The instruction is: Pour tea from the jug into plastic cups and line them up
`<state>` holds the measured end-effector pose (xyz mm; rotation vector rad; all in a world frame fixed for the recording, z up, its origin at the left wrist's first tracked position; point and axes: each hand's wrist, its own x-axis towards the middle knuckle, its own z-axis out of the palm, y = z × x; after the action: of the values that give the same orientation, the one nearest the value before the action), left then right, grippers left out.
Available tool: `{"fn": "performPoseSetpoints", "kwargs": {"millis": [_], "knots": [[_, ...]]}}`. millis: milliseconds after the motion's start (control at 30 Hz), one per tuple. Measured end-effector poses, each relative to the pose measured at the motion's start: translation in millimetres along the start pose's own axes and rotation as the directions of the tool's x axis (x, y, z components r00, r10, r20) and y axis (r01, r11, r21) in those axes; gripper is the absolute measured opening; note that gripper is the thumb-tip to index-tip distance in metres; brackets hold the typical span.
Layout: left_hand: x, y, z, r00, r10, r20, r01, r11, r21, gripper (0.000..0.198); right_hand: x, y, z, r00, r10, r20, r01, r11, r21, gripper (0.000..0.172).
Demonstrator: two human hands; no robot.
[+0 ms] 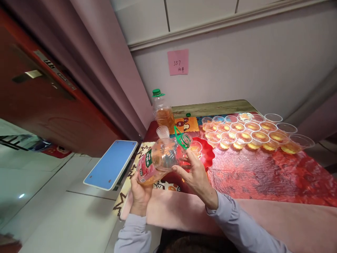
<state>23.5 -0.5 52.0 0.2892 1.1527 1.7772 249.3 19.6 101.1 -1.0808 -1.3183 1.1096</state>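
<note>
My left hand is wrapped round the base of a large clear juice bottle with a pink label and some amber drink inside. The bottle lies tilted, its uncapped neck with a green carry ring pointing right. At its shoulder is my right hand, thumb in front and fingers against the side near the neck. Just beyond the neck sits a red scalloped bowl, with a clear plastic cup seen inside it. A stack of clear cups shows behind the bottle.
Rows of clear cups holding amber drink fill the right back of the table. A capped juice bottle stands at the back left, with a loose green cap nearby. Left of the table is a blue-topped stool; pink cloth covers the front edge.
</note>
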Motion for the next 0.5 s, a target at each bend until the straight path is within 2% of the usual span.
{"fn": "performPoseSetpoints", "kwargs": {"millis": [100,167,233,300,367,400,500], "knots": [[2,-3,-3.2,0.995,0.093,-0.032,-0.09,0.993,0.076,0.053,-4,0,6,0.994,-0.105,-0.018,0.103,0.989,-0.103,0.064],[1,-3,-7.7,0.974,0.227,-0.011,-0.222,0.962,0.157,0.06,-6,2,11,0.983,-0.179,-0.028,0.173,0.971,-0.163,0.064],[1,-2,-15.1,0.925,0.374,0.064,-0.376,0.885,0.274,0.071,-6,4,15,0.973,-0.227,-0.041,0.213,0.954,-0.209,0.07],[2,0,-24.1,0.861,0.472,0.19,-0.507,0.767,0.392,0.095,-3,6,17,0.971,-0.238,-0.04,0.222,0.946,-0.236,0.076],[3,3,-32.3,0.799,0.516,0.308,-0.599,0.642,0.478,0.122,1,7,17,0.974,-0.227,-0.025,0.214,0.946,-0.245,0.078],[4,4,-35.5,0.78,0.525,0.342,-0.622,0.585,0.52,0.129,3,7,18,0.975,-0.222,-0.017,0.211,0.947,-0.242,0.078],[5,9,-40.8,0.776,0.504,0.379,-0.619,0.495,0.61,0.126,8,4,17,0.973,-0.231,0.017,0.229,0.946,-0.229,0.078]]}}
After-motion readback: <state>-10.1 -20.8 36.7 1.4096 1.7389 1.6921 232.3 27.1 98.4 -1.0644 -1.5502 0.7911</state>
